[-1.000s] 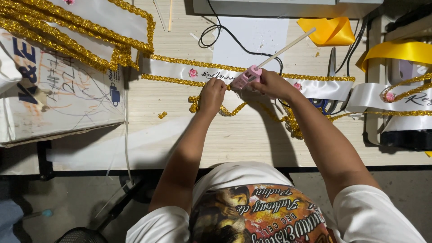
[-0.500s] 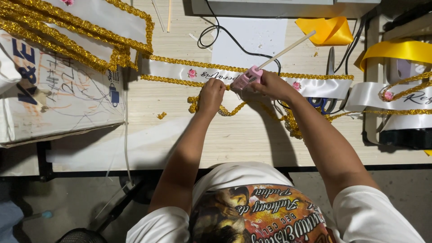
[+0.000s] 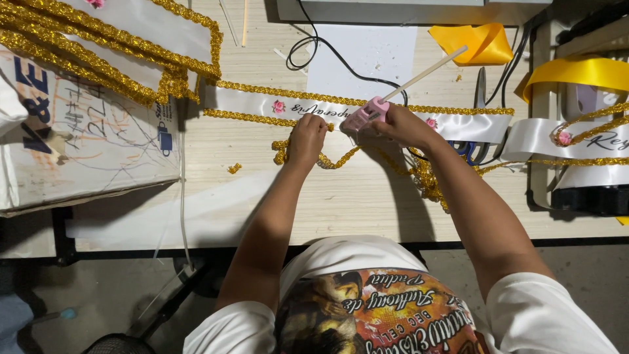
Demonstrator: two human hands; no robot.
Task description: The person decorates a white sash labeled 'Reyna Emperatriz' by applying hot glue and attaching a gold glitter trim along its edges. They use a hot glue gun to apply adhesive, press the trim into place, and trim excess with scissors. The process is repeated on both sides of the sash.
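At a wooden bench [image 3: 367,203], I watch 2 hands work a white sash [image 3: 262,105] edged in gold trim [image 3: 341,157]. The right hand [image 3: 400,124] is wrapped around a pink glue gun [image 3: 363,117], its glue stick [image 3: 426,72] angled up and away, the nozzle down at the sash's lower edge. The left hand [image 3: 306,141] is curled over the loose trim just beside the nozzle; I cannot tell how tightly it pinches.

The risks, as I judge them: the left fingers sit so close to the nozzle that hot glue could reach them; the slack trim could set crooked or off the edge; glue could string onto the satin face; and the black cord [image 3: 327,52] trailing across the bench could snag the gun.
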